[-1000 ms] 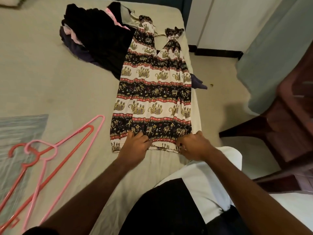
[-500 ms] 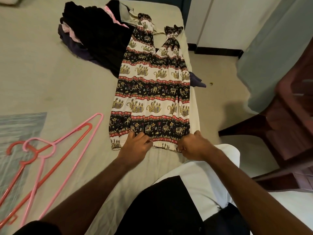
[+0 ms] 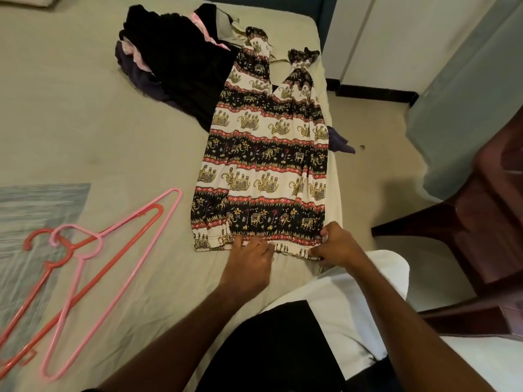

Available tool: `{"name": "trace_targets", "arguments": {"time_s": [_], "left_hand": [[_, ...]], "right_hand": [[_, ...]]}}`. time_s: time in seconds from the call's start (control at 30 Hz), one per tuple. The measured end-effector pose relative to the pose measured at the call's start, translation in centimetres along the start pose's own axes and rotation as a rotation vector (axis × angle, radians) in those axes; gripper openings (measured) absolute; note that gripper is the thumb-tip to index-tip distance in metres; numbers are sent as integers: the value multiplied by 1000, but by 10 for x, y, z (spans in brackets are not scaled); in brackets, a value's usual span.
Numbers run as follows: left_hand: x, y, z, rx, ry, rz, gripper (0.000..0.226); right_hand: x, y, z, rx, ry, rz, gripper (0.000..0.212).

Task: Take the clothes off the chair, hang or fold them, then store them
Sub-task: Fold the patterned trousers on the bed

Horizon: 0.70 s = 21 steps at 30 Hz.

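An elephant-print garment [image 3: 266, 154] in black, white and red lies spread flat along the right side of the bed [image 3: 85, 131]. My left hand [image 3: 249, 257] rests on its near hem with the fingers laid fairly flat. At the hem's right corner, by the bed's edge, my right hand [image 3: 336, 244] pinches the cloth. A pile of dark clothes [image 3: 175, 60] with some pink fabric lies at the far end of the bed, partly under the garment's top. The dark wooden chair [image 3: 486, 222] stands to the right, with no clothes seen on it.
A pink hanger [image 3: 119, 236] and a red hanger [image 3: 85, 256] lie crossed on the bed to the left. A grey patterned cloth [image 3: 34, 210] covers the bed's left edge. Bare floor [image 3: 376, 171] runs between bed and chair. A dark cloth [image 3: 339, 141] hangs off the bed's right edge.
My left hand has slid a little to the right along the hem and its fingers have flattened. My right hand keeps its hold on the hem's corner. The garment lies smoother.
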State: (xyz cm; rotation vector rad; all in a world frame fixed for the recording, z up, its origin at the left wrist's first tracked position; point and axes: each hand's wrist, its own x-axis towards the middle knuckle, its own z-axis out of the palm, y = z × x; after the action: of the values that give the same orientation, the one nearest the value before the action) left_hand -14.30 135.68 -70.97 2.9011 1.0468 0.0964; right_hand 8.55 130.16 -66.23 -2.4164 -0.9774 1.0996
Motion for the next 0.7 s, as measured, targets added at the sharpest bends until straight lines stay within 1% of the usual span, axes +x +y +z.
{"name": "trace_targets", "arguments": {"time_s": [0.07, 0.13, 0.2, 0.23, 0.3, 0.37, 0.4, 0.43, 0.47, 0.53, 0.57, 0.6, 0.7], "left_hand": [[0, 1, -1, -12, -9, -6, 39], [0, 0, -1, -44, 22, 3, 37], [-1, -5, -4, -125, 100, -16, 37], [-2, -8, -7, -193, 160, -58, 37], [-7, -19, -15, -355, 337, -244, 34], [-18, -39, -26, -498, 510, -514, 26], [-24, -51, -31, -561, 555, -647, 22], [-32, -64, -36, -623, 562, -771, 18], [-37, -75, -40, -682, 533, -881, 16], [-45, -95, -40, -771, 383, -1020, 13], [-45, -102, -39, -814, 296, -1051, 12], [-47, -108, -36, -870, 245, -1064, 13], [-46, -116, -38, -1104, 219, -1048, 16]], "right_hand": [[-10, -9, -3, 102, 35, -51, 56], [-17, -23, -7, 107, 110, -169, 51], [-26, -48, -10, 76, 184, -317, 48], [-29, -60, -10, 81, 206, -376, 46], [-32, -86, -7, 106, 212, -474, 46], [-33, -111, 1, 112, 181, -544, 49], [-34, -123, 6, 102, 160, -572, 50], [-34, -134, 14, 90, 137, -599, 51], [-33, -145, 23, 77, 111, -625, 51], [-29, -162, 45, 49, 64, -661, 54], [-27, -168, 57, 27, 49, -672, 55], [-25, -174, 69, -2, 35, -688, 56], [-22, -182, 104, -101, -1, -752, 54]]}}
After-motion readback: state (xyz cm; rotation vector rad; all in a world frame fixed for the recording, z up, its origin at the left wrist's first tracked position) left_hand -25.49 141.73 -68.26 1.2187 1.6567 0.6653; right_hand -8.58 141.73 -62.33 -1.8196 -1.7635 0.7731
